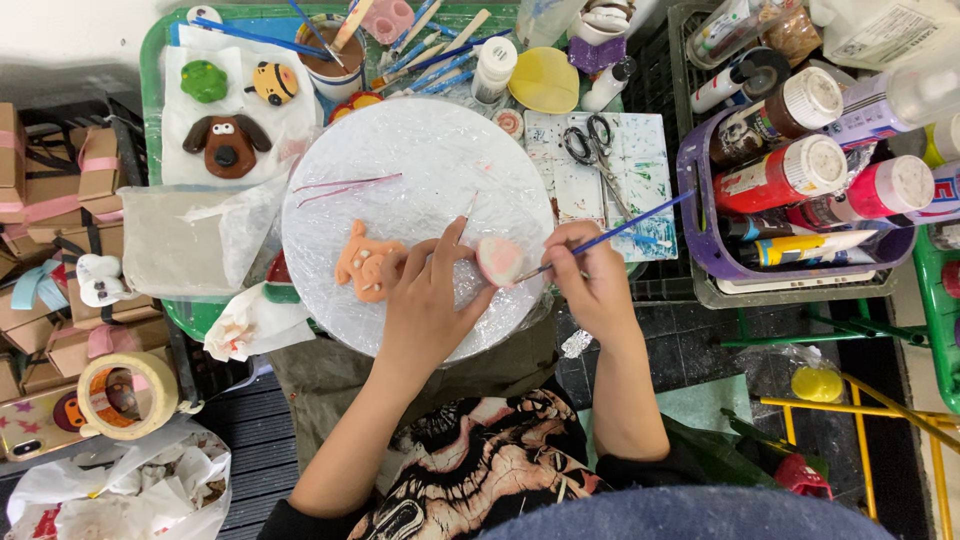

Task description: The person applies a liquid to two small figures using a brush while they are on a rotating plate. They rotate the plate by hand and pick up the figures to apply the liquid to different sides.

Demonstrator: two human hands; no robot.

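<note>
My left hand (425, 300) pinches a small round pink-and-white clay piece (499, 260) between thumb and fingers, over a round board wrapped in clear film (400, 160). In my right hand (592, 285) is a thin blue-handled paintbrush (620, 230), its tip touching the clay piece. Just left of my left hand, an orange clay animal figure (362, 262) lies on the board.
A white sheet holds a brown dog head (227, 143), a green piece (204, 80) and a yellow bee (273, 83). Scissors (590, 140) lie on a stained paint palette (610, 180). Paint bottles fill a purple basket (700, 250) at right. A cup of brown water (335, 60), brushes, a tape roll (125, 395) and small boxes surround the board.
</note>
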